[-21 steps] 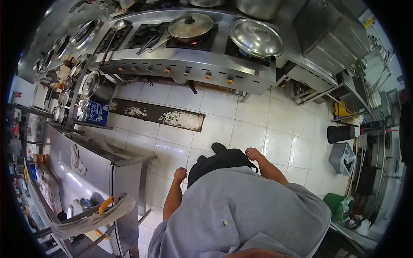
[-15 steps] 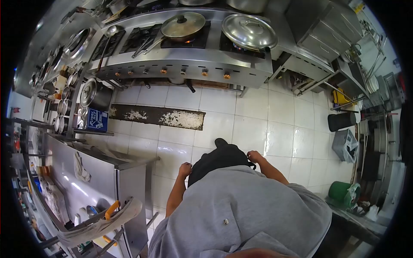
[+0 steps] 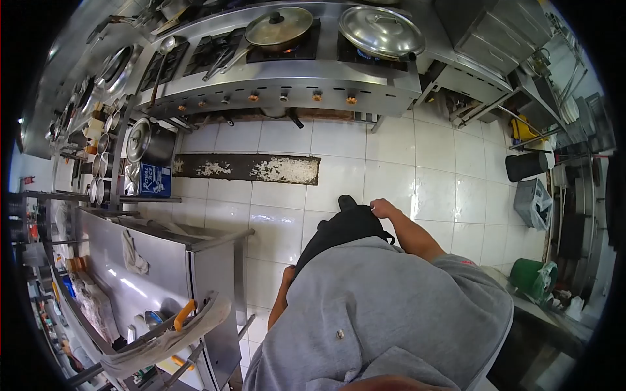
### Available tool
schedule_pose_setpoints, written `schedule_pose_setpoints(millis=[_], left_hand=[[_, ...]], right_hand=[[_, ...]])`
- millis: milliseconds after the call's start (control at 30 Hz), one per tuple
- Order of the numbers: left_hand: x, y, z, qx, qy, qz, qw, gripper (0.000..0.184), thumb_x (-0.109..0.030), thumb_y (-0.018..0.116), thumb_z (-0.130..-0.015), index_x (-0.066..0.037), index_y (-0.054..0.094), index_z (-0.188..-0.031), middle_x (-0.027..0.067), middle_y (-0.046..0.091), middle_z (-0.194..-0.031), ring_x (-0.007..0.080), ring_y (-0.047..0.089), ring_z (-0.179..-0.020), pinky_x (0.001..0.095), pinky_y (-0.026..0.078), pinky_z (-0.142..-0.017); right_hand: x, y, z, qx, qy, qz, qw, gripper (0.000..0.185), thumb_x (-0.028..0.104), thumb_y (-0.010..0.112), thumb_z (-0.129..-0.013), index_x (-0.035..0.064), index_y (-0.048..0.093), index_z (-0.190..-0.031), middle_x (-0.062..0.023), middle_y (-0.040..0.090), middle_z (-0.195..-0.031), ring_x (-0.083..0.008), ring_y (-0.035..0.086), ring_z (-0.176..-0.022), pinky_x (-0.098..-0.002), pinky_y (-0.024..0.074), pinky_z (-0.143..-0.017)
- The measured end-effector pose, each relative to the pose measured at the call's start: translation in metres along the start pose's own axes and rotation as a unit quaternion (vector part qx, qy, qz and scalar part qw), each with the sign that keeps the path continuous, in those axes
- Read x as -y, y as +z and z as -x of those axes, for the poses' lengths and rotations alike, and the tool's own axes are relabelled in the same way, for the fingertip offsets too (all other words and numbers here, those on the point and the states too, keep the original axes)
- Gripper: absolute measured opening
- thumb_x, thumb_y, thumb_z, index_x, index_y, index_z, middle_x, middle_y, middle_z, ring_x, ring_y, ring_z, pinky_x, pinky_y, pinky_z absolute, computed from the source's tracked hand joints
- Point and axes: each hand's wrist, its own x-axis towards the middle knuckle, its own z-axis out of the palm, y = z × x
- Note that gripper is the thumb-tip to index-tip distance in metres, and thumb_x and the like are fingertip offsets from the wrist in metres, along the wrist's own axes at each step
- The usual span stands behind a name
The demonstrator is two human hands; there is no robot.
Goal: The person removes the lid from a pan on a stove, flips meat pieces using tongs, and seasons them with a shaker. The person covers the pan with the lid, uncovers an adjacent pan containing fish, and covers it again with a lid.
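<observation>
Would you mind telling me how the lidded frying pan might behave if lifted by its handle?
The frying pan would probably feel front-heavy, given its long handle at one side. Its domed lid may slide if tilted, seeming merely to rest on top.

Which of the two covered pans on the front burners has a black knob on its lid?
The left, long-handled pan; the other pan's shiny metal lid has a metal handle instead.
</observation>
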Motion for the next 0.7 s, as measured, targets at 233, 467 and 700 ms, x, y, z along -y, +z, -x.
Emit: schedule_pose_setpoints(millis=[233,467,700], left_hand=[[-0.043,-0.006,0.024,0.005,0.042,0.092,0.995,0.030,-0.022,0.051,-0.077,0.004,0.059,-0.091,0.0146,0.062,-0.082,0.0186,0.058,-0.074,0.0294,0.045,-0.065],[-0.096,-0.013,0.027,-0.025,0.078,0.020,0.996,0.027,-0.020,0.050,-0.078,0.003,0.060,-0.089,0.0152,0.061,-0.076,0.0187,0.057,-0.069,0.0278,0.044,-0.062],[-0.132,-0.031,0.039,-0.009,0.045,-0.007,0.999,0.026,-0.018,0.050,-0.076,0.003,0.059,-0.089,0.0126,0.060,-0.070,0.0173,0.056,-0.056,0.0279,0.044,-0.049]], right_hand=[[0.014,0.008,-0.002,0.010,0.016,-0.007,1.000,0.027,0.014,0.048,-0.068,0.0054,0.060,-0.091,-0.0168,0.059,-0.093,-0.0322,0.055,-0.088,-0.0377,0.0440,-0.077],[0.003,0.012,0.017,0.015,0.025,0.003,1.000,0.028,0.015,0.045,-0.069,0.0043,0.060,-0.090,-0.0182,0.058,-0.093,-0.0329,0.055,-0.088,-0.0383,0.0439,-0.077],[-0.013,0.022,0.033,-0.009,0.060,-0.025,0.998,0.027,0.013,0.044,-0.068,0.0052,0.060,-0.088,-0.0182,0.058,-0.091,-0.0334,0.055,-0.087,-0.0391,0.0439,-0.076]])
